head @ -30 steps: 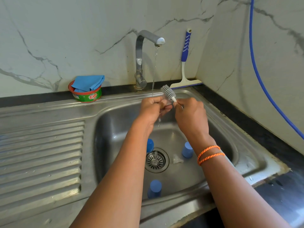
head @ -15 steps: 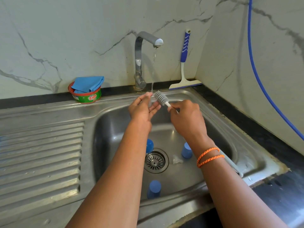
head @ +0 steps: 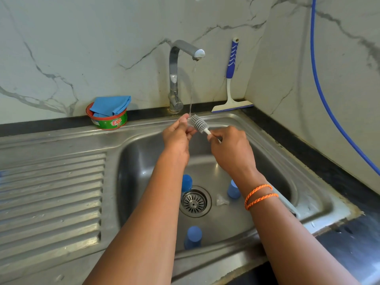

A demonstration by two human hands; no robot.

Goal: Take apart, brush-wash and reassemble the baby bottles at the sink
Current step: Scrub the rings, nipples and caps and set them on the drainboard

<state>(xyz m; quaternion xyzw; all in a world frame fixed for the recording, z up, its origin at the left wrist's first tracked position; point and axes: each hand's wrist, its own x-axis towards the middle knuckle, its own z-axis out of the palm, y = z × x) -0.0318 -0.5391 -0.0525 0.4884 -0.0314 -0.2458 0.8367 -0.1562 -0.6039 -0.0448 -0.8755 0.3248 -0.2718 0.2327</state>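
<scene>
My right hand (head: 230, 151) grips the white handle of a bottle brush, whose grey silicone head (head: 199, 123) sits under the thin water stream from the tap (head: 186, 48). The fingertips of my left hand (head: 176, 136) touch the tip of the bristles, with the fingers loosely bent. Three blue bottle caps stand on the sink floor: one left of the drain (head: 186, 183), one to its right (head: 234, 189), one near the front wall (head: 193, 236). A clear nipple (head: 221, 200) lies beside the drain (head: 195, 201). No bottle body is in sight.
The steel sink (head: 320, 204) has a ribbed drainboard (head: 51, 192) on its left. A red and green soap tub (head: 109, 120) holding a blue cloth stands on the back ledge. A blue-handled squeegee (head: 231, 79) leans in the corner. A blue hose (head: 320, 89) hangs along the right wall.
Both hands moved back and left, bringing the brush head under the water stream. My left hand uncurled, and its fingertips now rest on the bristles.
</scene>
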